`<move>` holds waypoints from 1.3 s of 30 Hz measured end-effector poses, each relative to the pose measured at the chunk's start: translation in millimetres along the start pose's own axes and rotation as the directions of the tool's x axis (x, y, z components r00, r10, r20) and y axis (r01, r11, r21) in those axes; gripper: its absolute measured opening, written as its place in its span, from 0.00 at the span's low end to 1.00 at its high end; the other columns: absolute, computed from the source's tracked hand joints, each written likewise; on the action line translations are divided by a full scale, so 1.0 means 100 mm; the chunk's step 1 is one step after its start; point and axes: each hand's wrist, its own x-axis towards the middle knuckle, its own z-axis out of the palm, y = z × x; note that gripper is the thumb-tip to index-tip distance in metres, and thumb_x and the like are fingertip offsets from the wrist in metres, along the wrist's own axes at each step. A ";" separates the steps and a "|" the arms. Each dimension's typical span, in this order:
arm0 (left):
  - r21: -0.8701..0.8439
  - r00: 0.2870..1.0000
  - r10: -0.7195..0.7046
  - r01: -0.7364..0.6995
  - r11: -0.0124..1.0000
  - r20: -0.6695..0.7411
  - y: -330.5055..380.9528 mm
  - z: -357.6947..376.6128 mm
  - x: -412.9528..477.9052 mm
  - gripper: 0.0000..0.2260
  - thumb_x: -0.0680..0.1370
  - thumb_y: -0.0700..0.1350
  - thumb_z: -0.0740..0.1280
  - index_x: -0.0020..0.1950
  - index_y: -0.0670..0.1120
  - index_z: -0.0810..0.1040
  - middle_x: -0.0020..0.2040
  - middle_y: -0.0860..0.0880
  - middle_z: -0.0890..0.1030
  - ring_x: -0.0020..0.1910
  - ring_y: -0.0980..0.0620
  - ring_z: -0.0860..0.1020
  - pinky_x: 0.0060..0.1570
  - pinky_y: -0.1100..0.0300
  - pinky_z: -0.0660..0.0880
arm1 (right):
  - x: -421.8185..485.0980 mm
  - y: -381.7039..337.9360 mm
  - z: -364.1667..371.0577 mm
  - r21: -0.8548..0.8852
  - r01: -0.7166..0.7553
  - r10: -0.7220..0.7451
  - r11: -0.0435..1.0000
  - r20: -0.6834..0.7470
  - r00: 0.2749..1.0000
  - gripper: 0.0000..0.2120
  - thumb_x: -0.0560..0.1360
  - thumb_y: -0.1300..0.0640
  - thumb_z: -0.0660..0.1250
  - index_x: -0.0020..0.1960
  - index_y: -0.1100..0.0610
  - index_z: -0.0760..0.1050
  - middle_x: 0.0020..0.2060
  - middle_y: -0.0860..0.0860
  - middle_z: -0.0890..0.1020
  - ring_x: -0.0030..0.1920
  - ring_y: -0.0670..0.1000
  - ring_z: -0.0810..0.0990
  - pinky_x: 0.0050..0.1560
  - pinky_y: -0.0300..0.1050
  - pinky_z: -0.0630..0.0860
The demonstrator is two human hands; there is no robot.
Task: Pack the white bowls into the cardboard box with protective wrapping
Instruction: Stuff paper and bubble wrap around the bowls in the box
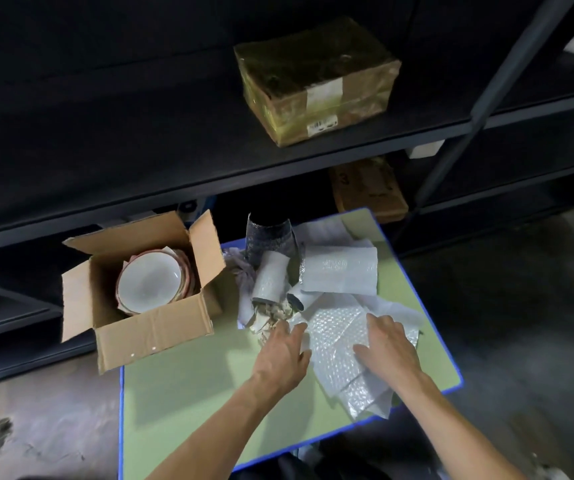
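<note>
**Both hands laid on the bubble wrap while the bowls wait in the box**

The left hand [283,351] and right hand [387,344] lie palm-down, fingers spread, on a sheet of bubble wrap [335,344] that rests on the green surface [181,386]. Neither hand pinches anything; both press flat on the sheet, probably to smooth it or to part one layer from the loose sheets beneath before lifting it. The sheet lies directly under and between the hands, near the body, where it is easiest to handle.

Just beyond the fingertips lies a heap of wrapping stock: a white foam roll [339,273] lying on its side, a smaller roll [270,282] tilted toward the left hand, and a dark patterned roll [270,240] standing behind them. Keeping the stock within reach spares any stretching.

The open cardboard box [147,327] stands beyond and to the left of the left hand, overhanging the far-left corner of the surface, flaps turned out so the mouth is clear. Inside, a stack of white bowls [148,284] leans tilted against the far wall, with paper-like edges showing between them; how many there are cannot be told. Judging by this, the wrap is meant as padding over them.
</note>
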 end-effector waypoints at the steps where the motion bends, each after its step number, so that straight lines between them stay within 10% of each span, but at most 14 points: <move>1: -0.012 1.000 -0.009 0.009 1.000 0.007 0.02 0.03 0.02 0.23 0.81 0.49 0.61 0.76 0.48 0.63 0.68 0.41 0.67 0.63 0.42 0.72 0.64 0.53 0.69 | 0.03 0.00 0.00 0.012 -0.004 0.004 1.000 0.000 1.000 0.28 0.78 0.47 0.66 0.73 0.57 0.63 0.65 0.55 0.71 0.66 0.57 0.69 0.59 0.49 0.73; 29: -0.181 0.997 -0.082 0.082 0.980 0.010 0.10 0.03 -0.14 0.23 0.82 0.48 0.61 0.77 0.49 0.62 0.76 0.44 0.59 0.68 0.45 0.72 0.65 0.59 0.66 | 0.14 0.05 -0.04 0.294 -0.075 0.088 0.953 -0.030 0.996 0.20 0.78 0.65 0.61 0.69 0.54 0.70 0.64 0.52 0.76 0.61 0.55 0.78 0.54 0.48 0.73; 34: -0.194 0.996 -0.077 0.069 0.979 -0.036 0.09 -0.03 -0.20 0.24 0.82 0.50 0.62 0.77 0.49 0.62 0.76 0.45 0.60 0.67 0.47 0.73 0.63 0.61 0.66 | 0.10 0.09 -0.20 0.417 -0.064 0.053 0.907 0.037 0.998 0.07 0.76 0.64 0.59 0.41 0.54 0.69 0.38 0.49 0.73 0.37 0.50 0.71 0.37 0.46 0.64; 39: -0.290 0.989 -0.109 0.075 0.954 -0.102 0.03 -0.10 -0.25 0.24 0.81 0.53 0.63 0.76 0.50 0.65 0.74 0.49 0.65 0.65 0.50 0.73 0.61 0.63 0.67 | 0.00 0.28 -0.42 0.536 -0.115 0.040 0.836 0.150 0.988 0.13 0.74 0.65 0.58 0.49 0.51 0.78 0.45 0.48 0.82 0.47 0.52 0.80 0.43 0.45 0.74</move>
